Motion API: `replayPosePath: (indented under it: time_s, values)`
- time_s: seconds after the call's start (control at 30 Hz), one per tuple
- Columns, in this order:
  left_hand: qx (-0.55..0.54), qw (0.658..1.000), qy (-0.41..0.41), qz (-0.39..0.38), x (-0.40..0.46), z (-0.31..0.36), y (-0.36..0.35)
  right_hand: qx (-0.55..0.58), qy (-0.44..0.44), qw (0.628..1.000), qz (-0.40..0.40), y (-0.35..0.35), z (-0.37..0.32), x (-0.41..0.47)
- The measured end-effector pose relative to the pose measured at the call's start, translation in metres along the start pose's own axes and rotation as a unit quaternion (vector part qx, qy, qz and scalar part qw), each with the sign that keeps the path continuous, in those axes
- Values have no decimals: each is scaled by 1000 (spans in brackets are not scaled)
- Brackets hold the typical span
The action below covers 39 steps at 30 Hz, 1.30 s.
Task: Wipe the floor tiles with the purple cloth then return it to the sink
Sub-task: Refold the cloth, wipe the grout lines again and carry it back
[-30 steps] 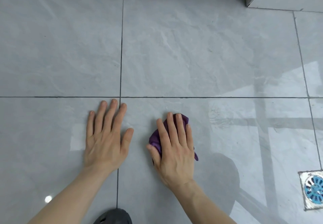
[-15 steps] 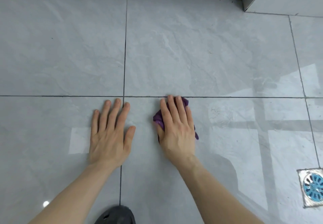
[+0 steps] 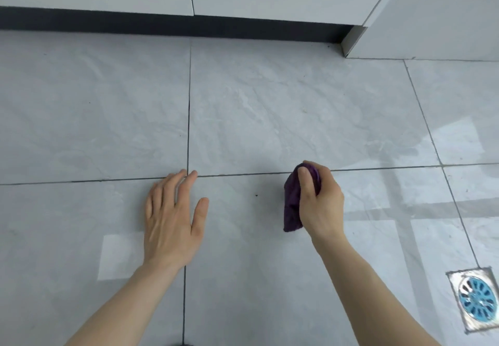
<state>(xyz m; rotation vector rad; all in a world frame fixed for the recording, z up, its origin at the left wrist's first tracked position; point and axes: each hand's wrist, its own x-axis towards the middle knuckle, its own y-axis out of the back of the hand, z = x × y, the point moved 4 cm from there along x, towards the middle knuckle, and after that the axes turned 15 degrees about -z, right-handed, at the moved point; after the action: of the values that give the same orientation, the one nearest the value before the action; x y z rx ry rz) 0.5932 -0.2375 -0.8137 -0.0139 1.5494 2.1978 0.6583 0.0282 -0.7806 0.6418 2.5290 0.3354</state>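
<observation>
Purple cloth: the cloth [image 3: 293, 205] is bunched into a dark, crumpled wad, gripped in the right hand [image 3: 318, 205], its lower end hanging free toward the floor [image 3: 256, 118].
Place: it sits just right of centre, at the grout line [image 3: 243, 175] between the near and far tiles; whether it touches the tile cannot be told.
Right hand: clenched around the cloth, thumb over the top.
Left hand: the left hand [image 3: 172, 218] is open and empty, fingers spread, low over the near tile.
Risk, coverage: balled this tightly, the cloth probably meets little tile, so a pass could leave streaks or miss the dark speck [image 3: 256, 195] just left of it.
Risk, footing: the glossy tiles look slick; a bracing palm could slide.
Risk, drain: the drain [image 3: 476, 302] lies near right, where grit could be pushed.
Sink: not in view.
</observation>
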Motion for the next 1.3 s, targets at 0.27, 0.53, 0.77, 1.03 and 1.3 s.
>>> replayPosePath:
  time_s: [0.27, 0.53, 0.77, 1.03, 1.3]
  values:
    - [14, 1000, -27, -3, 20, 14, 5, -43, 37, 997, -48, -21, -1, -19]
    - [95, 995, 5, -31, 15, -25, -26, -418, 215, 872, -134, -63, 28, -23]
    - [100, 995, 10, -14, 14, -27, -28, -423, 247, 863, -125, -52, 8, 11]
    - [93, 996, 9, -11, 16, -28, -28, -470, 193, 853, -123, -51, -7, 21]
    - [101, 995, 16, -8, 14, -24, -26, -443, 212, 862, -123, -54, -25, 38]
